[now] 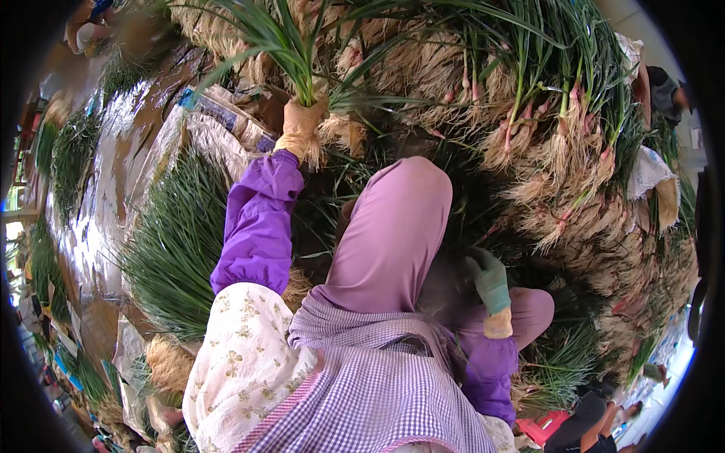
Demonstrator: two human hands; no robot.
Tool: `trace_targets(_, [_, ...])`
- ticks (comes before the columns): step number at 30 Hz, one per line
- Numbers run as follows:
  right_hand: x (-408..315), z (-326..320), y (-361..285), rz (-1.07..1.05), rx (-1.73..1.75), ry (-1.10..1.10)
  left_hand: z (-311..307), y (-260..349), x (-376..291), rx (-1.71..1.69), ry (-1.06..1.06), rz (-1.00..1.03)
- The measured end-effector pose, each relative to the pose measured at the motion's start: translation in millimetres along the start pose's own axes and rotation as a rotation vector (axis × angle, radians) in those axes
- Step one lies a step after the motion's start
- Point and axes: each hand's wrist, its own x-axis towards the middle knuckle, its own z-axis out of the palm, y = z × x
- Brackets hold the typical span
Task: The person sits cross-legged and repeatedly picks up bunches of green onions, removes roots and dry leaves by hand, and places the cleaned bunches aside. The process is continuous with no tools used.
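My left hand [303,125], in a pale yellow glove and purple oversleeve, grips a bunch of green onion-like plants [306,68] low on the stems. Their leaves fan out away from me, and roots show below the fist. Beside my bent knee, my right hand [490,283] wears a green glove with a yellow cuff. Its fingers are apart and hold nothing that I can see. Ahead and to the right lies a large heap of the same plants [561,136], with pinkish bulbs and long, pale, stringy roots. A thick sheaf of plants [175,238] rests left of my left arm.
Woven plastic sacks [209,133] lie beyond the left sheaf. A wet, shiny floor [107,158] stretches along the left, with further plant bundles [76,158] on it. A red plastic object [544,427] and a person's legs [595,424] are at lower right. Another person [665,93] shows at upper right.
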Motion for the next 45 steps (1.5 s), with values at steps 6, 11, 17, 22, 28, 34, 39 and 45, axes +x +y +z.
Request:
trace_targets(6, [123.4,35.3,-67.0,-0.116,0.549,-0.069,30.0,-54.7,23.7,0.341,-0.198,0.147])
trace_targets(11, [209.1,105.2,-49.5,0.117,-0.493,-0.332,25.7,-128.5,81.6,0.680,-0.239,0.243])
trace_targets(17, [198.8,85.3,-42.5,0.114,-0.636,-0.162,30.7,-58.5,30.8,0.053,-0.063,0.005])
trace_targets(22, [115.8,-12.8,-130.7,-0.170,-0.019,-0.118,-64.6,37.1,-87.6,-0.020,0.052,-0.092])
trace_targets(28, [44.1,-80.2,-191.5,-0.346,0.603,-0.149,-145.0,143.1,-191.2,-0.184,0.047,-0.117])
trace_targets(34, [22.7,-144.9,-227.3,-0.828,0.677,-0.019,-137.7,248.4,-211.1,-0.256,-0.217,0.106])
trace_targets(39, [28.2,-143.6,-244.1,-1.306,-0.095,0.414,-47.1,321.9,-213.9,-0.253,-0.461,0.144])
trace_targets(45, [9.3,-99.4,-260.5,-1.123,0.363,0.203,90.2,341.3,-204.3,-0.706,-0.965,-0.008])
